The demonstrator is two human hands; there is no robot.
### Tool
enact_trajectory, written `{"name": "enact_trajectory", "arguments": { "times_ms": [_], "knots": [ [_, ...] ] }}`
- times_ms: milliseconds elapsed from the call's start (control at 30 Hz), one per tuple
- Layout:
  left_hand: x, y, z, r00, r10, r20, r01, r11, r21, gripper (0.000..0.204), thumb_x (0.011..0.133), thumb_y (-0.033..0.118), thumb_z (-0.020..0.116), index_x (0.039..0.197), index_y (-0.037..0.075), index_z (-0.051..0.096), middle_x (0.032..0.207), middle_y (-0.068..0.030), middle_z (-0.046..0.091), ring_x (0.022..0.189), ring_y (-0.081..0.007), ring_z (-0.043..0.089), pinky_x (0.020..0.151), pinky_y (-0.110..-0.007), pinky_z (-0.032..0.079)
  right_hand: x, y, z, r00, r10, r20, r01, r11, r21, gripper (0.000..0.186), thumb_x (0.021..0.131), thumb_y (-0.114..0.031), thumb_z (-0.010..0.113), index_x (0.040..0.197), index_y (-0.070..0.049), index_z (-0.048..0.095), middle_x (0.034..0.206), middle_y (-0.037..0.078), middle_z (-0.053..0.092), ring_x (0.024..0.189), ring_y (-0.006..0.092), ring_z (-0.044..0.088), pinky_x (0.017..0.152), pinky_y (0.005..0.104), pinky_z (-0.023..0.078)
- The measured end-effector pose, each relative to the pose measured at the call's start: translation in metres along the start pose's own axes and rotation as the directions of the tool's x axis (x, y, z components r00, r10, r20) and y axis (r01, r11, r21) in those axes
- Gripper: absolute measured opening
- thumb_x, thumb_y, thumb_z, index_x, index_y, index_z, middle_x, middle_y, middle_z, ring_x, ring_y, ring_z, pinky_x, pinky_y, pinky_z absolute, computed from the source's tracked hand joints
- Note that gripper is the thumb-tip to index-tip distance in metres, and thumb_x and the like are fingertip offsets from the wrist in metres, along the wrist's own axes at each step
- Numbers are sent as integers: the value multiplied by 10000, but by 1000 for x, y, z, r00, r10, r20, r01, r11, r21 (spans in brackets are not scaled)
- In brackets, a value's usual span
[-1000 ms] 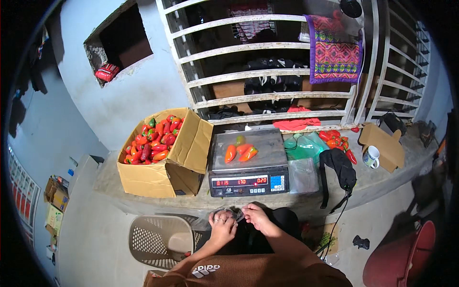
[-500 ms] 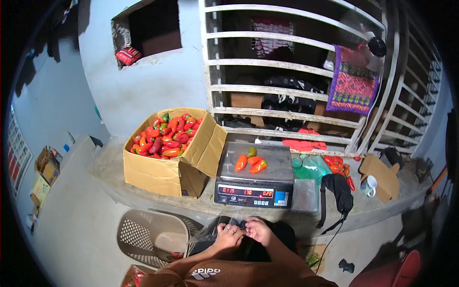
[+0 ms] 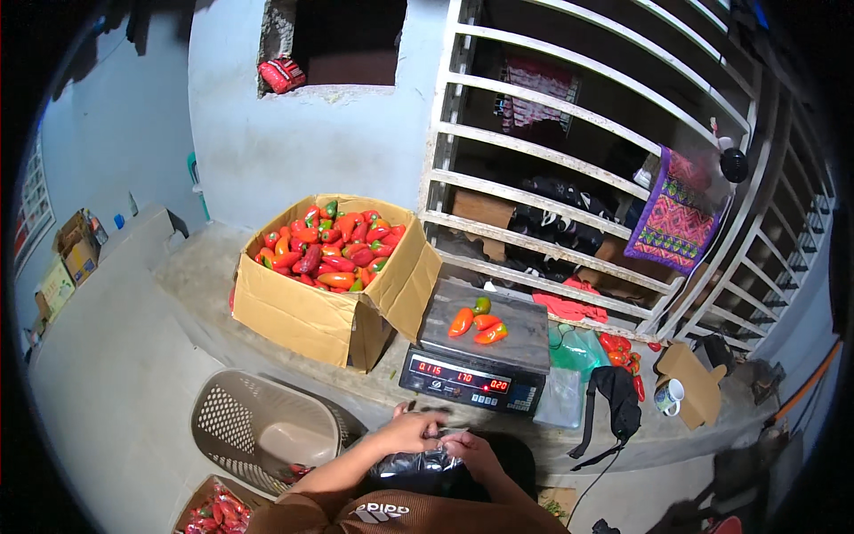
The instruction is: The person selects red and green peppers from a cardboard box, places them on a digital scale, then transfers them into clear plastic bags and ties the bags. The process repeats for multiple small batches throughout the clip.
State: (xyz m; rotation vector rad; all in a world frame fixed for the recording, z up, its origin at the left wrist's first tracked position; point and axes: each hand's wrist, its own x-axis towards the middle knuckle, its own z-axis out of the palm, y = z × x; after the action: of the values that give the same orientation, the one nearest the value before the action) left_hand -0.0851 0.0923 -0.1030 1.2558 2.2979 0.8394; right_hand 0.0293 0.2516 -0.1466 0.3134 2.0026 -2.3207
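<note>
A thin clear plastic bag (image 3: 416, 463) lies over my lap, shiny and crumpled. At its upper edge my left hand (image 3: 411, 433) is bent around the plastic, fingers partly curled. Close on its right, my right hand (image 3: 470, 450) pinches the bag's edge. Just beyond both hands stands a digital scale (image 3: 476, 360) with red lit figures. On its plate rest several peppers: orange-red ones (image 3: 490, 333) and a green one (image 3: 481, 305). Left of the scale, an open cardboard box (image 3: 294, 311) is heaped with red peppers (image 3: 334, 245).
A beige plastic basket (image 3: 218, 418) sits on the floor at left, near a box of bagged red peppers (image 3: 218, 512). Right of the scale are clear bags (image 3: 560, 398), a black pouch (image 3: 614, 405), a mug (image 3: 670, 396) and cardboard (image 3: 698, 383). White window bars (image 3: 551, 227) rise behind.
My view has turned, so the scene sits tilted. My left hand has shifted over the bag and its fingers have changed position. My right hand stays close beside it, at the plastic.
</note>
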Motion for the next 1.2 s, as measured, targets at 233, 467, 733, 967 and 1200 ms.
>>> {"name": "enact_trajectory", "arguments": {
  "times_ms": [233,467,733,967,1200],
  "knots": [
    [4,-6,-9,978,124,-165,-142,985,-101,153,797,294,602,810,142,621,756,3,600,785,-174,572,907,-471,248,-5,-17,-5,985,-18,-169,-21,974,-224,119,815,-115,593,878,-16,613,767,-4,591,677,63,497,639,207,405],
    [-2,14,-21,890,139,-434,-124,990,62,153,745,246,642,850,135,631,834,-34,574,903,-210,530,913,-475,248,-4,-32,-1,973,-97,-208,18,936,-351,111,811,-127,594,790,-19,607,724,0,585,655,67,499,625,214,402],
    [-13,35,-16,685,222,-694,-190,974,124,357,654,224,692,970,94,589,1060,-114,477,1075,-325,418,908,-451,300,-12,-43,11,978,-41,-206,9,988,-156,165,835,-173,559,751,-33,583,676,9,548,650,81,494,628,223,392],
    [-17,32,10,784,174,-596,-291,951,-104,225,711,119,667,911,30,613,841,-118,603,789,-279,578,683,-333,462,-9,-37,11,956,-48,-288,36,998,-47,167,858,-179,524,809,-32,588,697,4,550,657,72,491,616,213,386],
    [-14,44,4,844,110,-526,-253,945,-208,205,733,114,639,912,18,609,794,-117,596,749,-256,586,679,-329,467,-8,-45,9,972,-25,-235,36,998,46,163,865,-168,513,773,-35,539,655,1,530,597,68,481,572,208,384]
  ]
}}
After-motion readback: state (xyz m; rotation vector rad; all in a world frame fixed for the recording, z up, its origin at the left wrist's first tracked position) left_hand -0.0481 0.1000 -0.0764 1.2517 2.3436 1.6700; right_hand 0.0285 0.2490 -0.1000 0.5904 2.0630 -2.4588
